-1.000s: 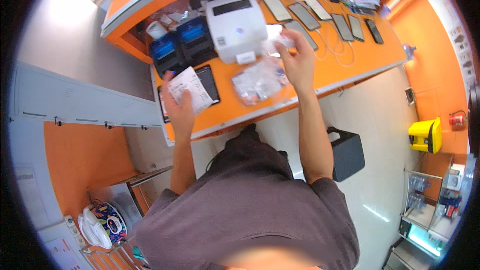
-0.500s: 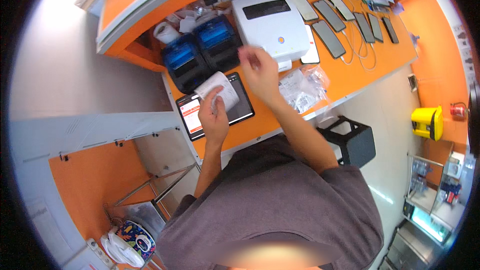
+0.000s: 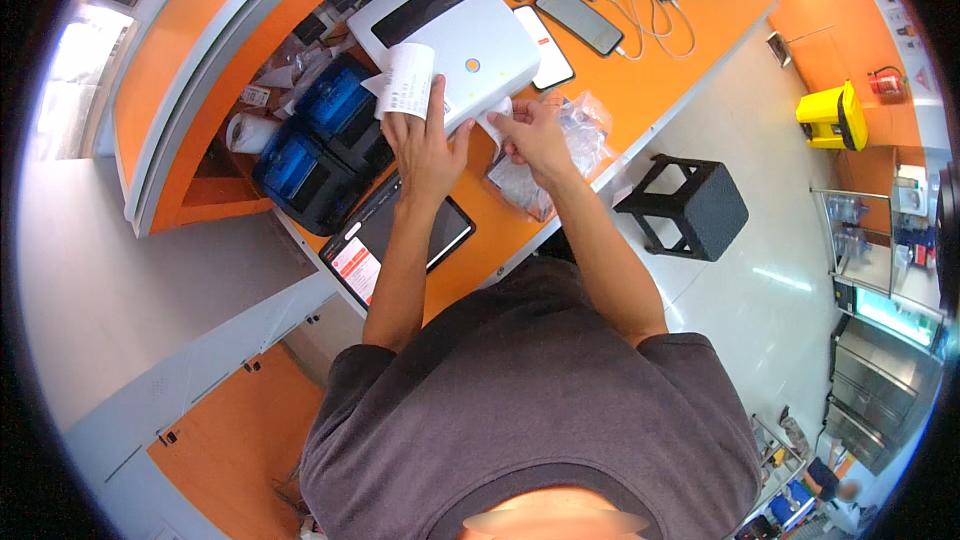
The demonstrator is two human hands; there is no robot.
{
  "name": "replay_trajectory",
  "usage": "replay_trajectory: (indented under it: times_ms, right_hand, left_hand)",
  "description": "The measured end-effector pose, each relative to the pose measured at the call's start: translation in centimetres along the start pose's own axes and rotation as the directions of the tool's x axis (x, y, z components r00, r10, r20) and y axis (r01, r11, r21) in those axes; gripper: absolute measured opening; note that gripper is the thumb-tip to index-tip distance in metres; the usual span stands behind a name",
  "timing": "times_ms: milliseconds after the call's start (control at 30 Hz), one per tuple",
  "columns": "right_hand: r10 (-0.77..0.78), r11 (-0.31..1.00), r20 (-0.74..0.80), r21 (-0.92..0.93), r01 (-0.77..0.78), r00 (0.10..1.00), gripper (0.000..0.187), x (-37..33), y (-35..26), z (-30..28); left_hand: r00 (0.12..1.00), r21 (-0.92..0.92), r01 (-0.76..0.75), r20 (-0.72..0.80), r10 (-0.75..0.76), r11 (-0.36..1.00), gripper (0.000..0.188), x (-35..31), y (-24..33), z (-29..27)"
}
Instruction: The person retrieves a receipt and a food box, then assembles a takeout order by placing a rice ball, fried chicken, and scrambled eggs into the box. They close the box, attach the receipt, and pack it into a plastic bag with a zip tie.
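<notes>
Pinching a white strip (image 3: 496, 124) at the front edge of the printer (image 3: 500, 40), the right hand (image 3: 535, 138) has its thumb and fingertip together; whether the strip is loose from the printer I can't tell from where I stand. At the printer's left side, the left hand (image 3: 428, 155) has a curled, printed paper (image 3: 407, 80) caught between its fingers, the thumb out to the side. Just beside the right hand lies a clear, crinkled bag (image 3: 597, 135), with whitish and grey packets (image 3: 512, 178) showing through; I can't make out what those hold. Left of the printer stand 2 black boxes (image 3: 372, 148) with blue see-through lids (image 3: 335, 98), their insides too dark to read. Beyond them, under the orange shelf (image 3: 215, 10), sit a white roll (image 3: 252, 134) and crumpled scraps (image 3: 310, 65). A tablet (image 3: 442, 233) lies on the table (image 3: 485, 245), partly under the left forearm (image 3: 402, 270), and phones (image 3: 578, 22) lie past the printer. Across the room, a rack (image 3: 868, 266) holds clear bottles (image 3: 848, 240); near it is a yellow bin (image 3: 828, 120), its inside hidden. A black stool (image 3: 715, 205) stands just off the table's edge.
</notes>
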State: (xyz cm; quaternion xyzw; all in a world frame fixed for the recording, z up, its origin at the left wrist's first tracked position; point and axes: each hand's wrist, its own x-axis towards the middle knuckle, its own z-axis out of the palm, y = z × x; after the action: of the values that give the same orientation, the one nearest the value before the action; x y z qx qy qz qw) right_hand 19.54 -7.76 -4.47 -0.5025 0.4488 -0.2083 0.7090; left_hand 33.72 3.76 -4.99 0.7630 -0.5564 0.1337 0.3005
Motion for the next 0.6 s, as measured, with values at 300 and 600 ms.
replay_trajectory:
  times_ms: [300,600]
  right_hand:
    - [-0.163,0.884,0.022,-0.442,0.156,0.986,0.043,1.3,-1.0,-1.9]
    - [-0.203,0.91,0.047,-0.358,0.207,0.978,0.058,2.0,-0.1,-0.7]
  left_hand:
    - [1.0,-0.033,0.013,-0.024,-0.014,0.999,0.082,-0.5,-0.3,0.6]
    - [0.999,-0.032,0.032,-0.023,-0.032,0.999,0.083,-0.5,-0.1,0.9]
